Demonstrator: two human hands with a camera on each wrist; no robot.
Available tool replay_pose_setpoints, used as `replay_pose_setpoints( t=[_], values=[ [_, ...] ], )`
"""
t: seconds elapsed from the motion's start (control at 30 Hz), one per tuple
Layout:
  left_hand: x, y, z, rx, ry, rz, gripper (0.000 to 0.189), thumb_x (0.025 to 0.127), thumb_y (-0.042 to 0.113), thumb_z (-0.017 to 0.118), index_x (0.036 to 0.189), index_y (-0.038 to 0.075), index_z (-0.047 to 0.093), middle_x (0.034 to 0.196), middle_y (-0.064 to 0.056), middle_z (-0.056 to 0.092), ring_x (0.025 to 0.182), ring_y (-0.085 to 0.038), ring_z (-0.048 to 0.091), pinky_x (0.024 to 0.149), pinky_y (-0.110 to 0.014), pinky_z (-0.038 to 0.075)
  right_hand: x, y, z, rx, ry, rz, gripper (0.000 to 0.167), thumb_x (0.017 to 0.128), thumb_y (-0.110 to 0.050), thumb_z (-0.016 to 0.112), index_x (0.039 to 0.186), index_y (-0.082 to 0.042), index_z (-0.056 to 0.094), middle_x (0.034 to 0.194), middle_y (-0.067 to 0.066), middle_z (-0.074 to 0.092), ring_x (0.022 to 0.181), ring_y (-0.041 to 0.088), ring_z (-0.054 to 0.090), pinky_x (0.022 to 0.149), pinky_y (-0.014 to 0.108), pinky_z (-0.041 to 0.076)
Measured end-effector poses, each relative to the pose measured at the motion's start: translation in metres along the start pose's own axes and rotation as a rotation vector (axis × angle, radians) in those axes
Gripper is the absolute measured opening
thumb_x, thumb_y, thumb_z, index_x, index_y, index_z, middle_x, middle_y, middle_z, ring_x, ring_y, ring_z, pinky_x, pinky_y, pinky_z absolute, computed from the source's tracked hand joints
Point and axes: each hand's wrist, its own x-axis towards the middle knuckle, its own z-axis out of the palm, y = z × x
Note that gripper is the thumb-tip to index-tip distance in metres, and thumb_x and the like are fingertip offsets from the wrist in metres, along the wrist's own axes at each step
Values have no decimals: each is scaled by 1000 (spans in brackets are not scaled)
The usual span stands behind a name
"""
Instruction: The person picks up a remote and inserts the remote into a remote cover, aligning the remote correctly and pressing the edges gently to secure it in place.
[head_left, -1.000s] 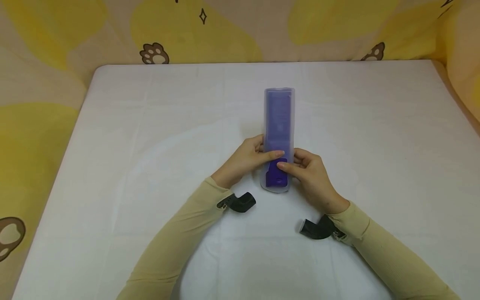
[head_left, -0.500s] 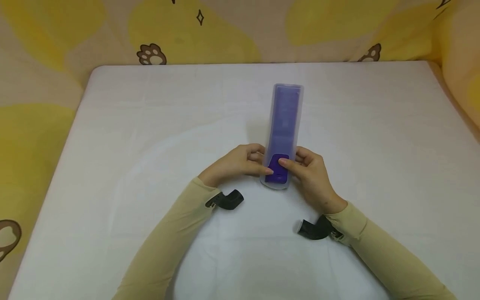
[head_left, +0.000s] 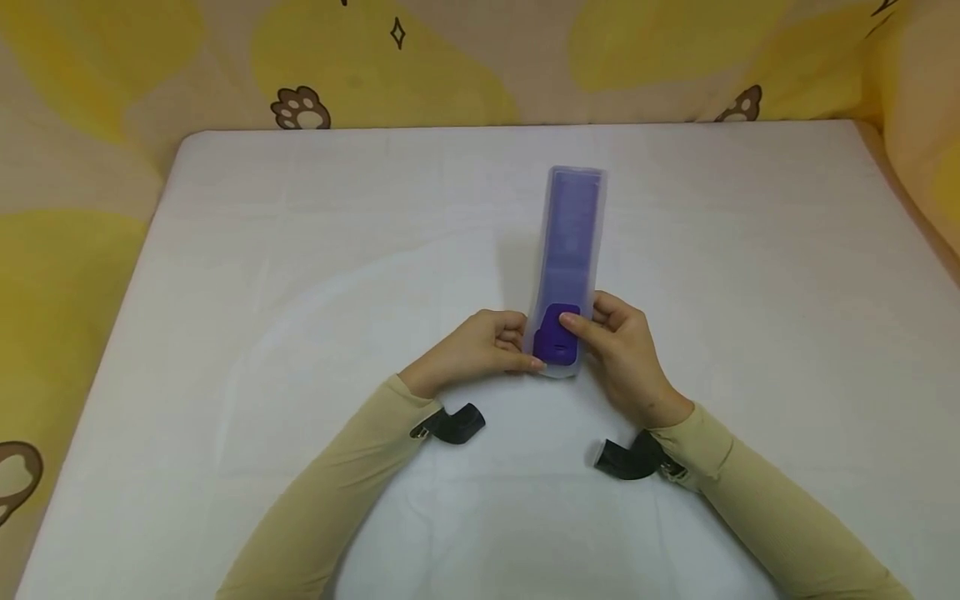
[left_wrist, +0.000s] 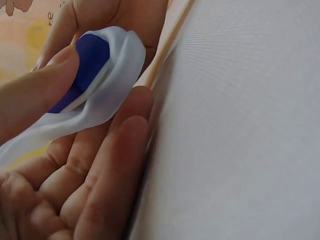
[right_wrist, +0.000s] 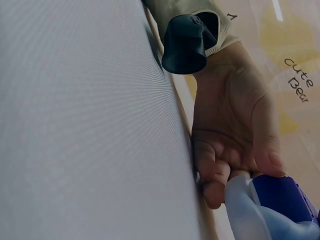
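A long, narrow case (head_left: 572, 225) in translucent purple with a frosted pale rim stands between my hands, tilted slightly to the right in the head view. A dark purple piece (head_left: 553, 348) fills its near end. My left hand (head_left: 476, 346) pinches the lower left corner, thumb on the front and fingers behind. My right hand (head_left: 626, 358) grips the right edge, its thumb on the dark piece and its fingers curled at the side. In the left wrist view the pale rim (left_wrist: 120, 75) bulges softly beside the dark piece. What lies inside the case cannot be made out.
A white-covered table (head_left: 300, 250) lies beneath the hands. Yellow and beige patterned cloth (head_left: 450, 67) hangs around its back and sides. Black camera mounts, one on the left wrist (head_left: 459, 423) and one on the right wrist (head_left: 628, 460), stick out from the sleeves.
My left hand has slid down the case's left side toward its near corner. The case has shifted slightly right and leaned that way. My right hand has stayed nearly still.
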Motion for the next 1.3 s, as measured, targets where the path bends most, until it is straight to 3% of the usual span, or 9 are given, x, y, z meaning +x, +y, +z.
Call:
replay_pose_setpoints(
  t=[0.13, 0.2, 0.3, 0.5, 0.77, 0.9, 1.07, 1.2, 1.3],
  values=[
    [0, 1, 2, -27, 60, -34, 25, 80, 6, 74, 80, 2, 49, 66, 0, 58, 58, -8, 54, 56, -19, 45, 4, -1, -1, 8, -2, 14, 21, 90, -2, 62, 110, 0, 58, 96, 3, 71, 96, 12, 65, 86, 26, 52],
    [0, 1, 3, -81, 83, -60, 21, 80, 4, 74, 89, -2, 56, 72, -4, 64, 62, -10, 61, 61, -23, 53, 6, -3, -2, 15, -2, 24, 22, 91, -5, 62, 111, 1, 58, 95, 3, 71, 97, 12, 65, 87, 25, 51],
    [1, 1, 4, -151, 110, -80, 30, 80, 0, 73, 104, -8, 57, 82, -11, 68, 67, -12, 65, 67, -30, 57, 10, -5, -3, 25, -6, 39, 26, 91, -6, 62, 114, 4, 55, 95, 3, 71, 98, 12, 64, 90, 25, 49],
    [2, 0, 3, -185, 177, -54, 26, 79, -6, 70, 101, -10, 57, 84, -16, 68, 67, -12, 65, 68, -31, 58, 22, -11, 0, 12, -37, 52, 38, 92, -7, 62, 124, 10, 49, 99, 3, 71, 103, 15, 63, 95, 27, 46],
    [-5, -5, -2, -230, 296, -46, 14, 80, -3, 71, 88, -8, 61, 80, -15, 70, 69, -15, 67, 70, -30, 57, 41, -13, 12, 0, -91, 94, 37, 92, -11, 61, 122, 9, 52, 100, 3, 70, 102, 16, 61, 92, 27, 48],
    [-8, -7, -3, -276, 363, -14, 14, 81, -2, 70, 91, -11, 65, 83, -17, 71, 74, -15, 68, 72, -31, 57, 46, -10, 15, -1, -87, 74, 40, 92, -11, 61, 125, 9, 50, 101, 2, 70, 101, 16, 62, 90, 28, 49],
    [-11, -8, 0, -237, 452, -6, 14, 80, 1, 71, 90, -9, 68, 80, -14, 71, 65, -11, 66, 63, -25, 56, 43, -6, 17, 12, -82, 42, 38, 90, -1, 58, 126, 9, 47, 98, 2, 70, 97, 15, 63, 89, 27, 49],
    [-14, -8, 0, -206, 463, 28, 13, 79, 1, 73, 87, -8, 68, 75, -11, 70, 62, -10, 64, 61, -23, 54, 40, -5, 20, 43, -114, 37, 41, 90, -1, 57, 128, 9, 44, 101, 4, 69, 99, 15, 63, 90, 27, 49],
    [-14, -7, -1, -191, 437, 79, 12, 78, 0, 74, 85, -8, 68, 73, -11, 70, 63, -12, 64, 60, -23, 53, 40, -5, 21, 75, -112, 47, 41, 91, -3, 57, 128, 10, 45, 104, 6, 68, 100, 15, 63, 90, 27, 50]
  ],
)
